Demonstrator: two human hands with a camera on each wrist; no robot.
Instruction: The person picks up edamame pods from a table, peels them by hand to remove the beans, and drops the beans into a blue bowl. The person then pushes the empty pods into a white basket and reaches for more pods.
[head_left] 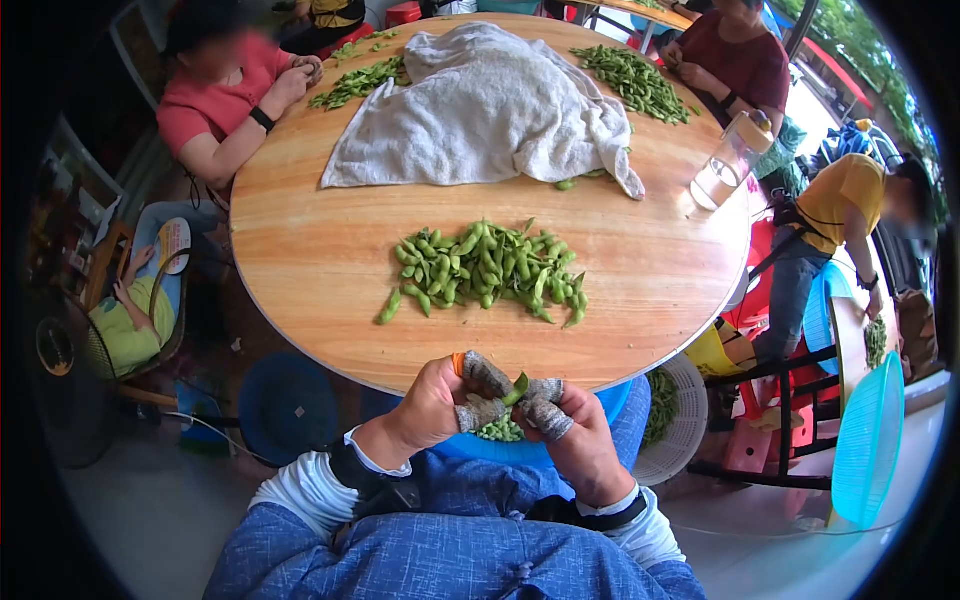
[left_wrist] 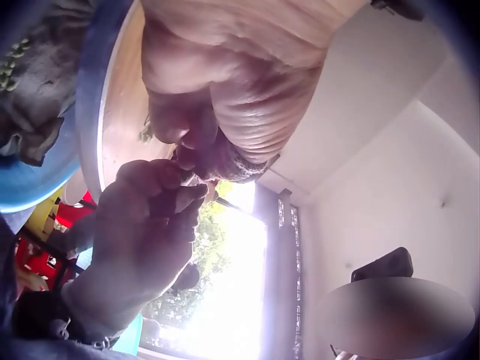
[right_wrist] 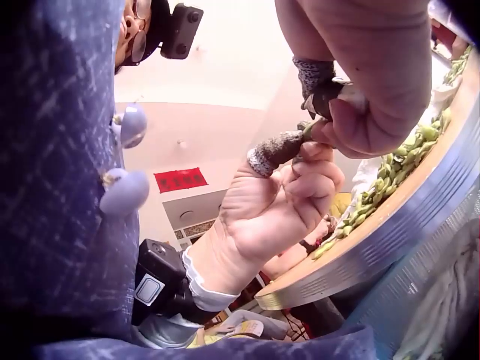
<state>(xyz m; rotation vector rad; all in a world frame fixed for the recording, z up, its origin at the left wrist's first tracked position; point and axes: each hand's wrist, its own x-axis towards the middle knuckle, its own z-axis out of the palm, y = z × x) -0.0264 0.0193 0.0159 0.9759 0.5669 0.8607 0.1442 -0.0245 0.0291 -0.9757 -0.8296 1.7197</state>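
Observation:
Over the lap, at the near table edge, my left hand (head_left: 425, 405) and right hand (head_left: 588, 440) meet around one green soybean pod (head_left: 516, 390). Both hands pinch the pod between thumb and fingers, their tips wrapped in worn grey fabric covers. An orange band circles a left finger. Below the hands, shelled green beans (head_left: 500, 430) lie in a blue basin (head_left: 535, 452), partly hidden by the hands. In the right wrist view the left hand (right_wrist: 270, 214) reaches up to the right hand (right_wrist: 364, 67), with the pod mostly hidden between them. A pile of unshelled pods (head_left: 485, 265) lies on the table just ahead.
The round wooden table (head_left: 320, 260) carries a white towel (head_left: 480, 110) over a mound, more pod piles (head_left: 635, 80) and a clear bottle (head_left: 722, 165). A white basket (head_left: 690, 410) stands at the right, a blue tub (head_left: 288, 408) at the left. Several people sit around.

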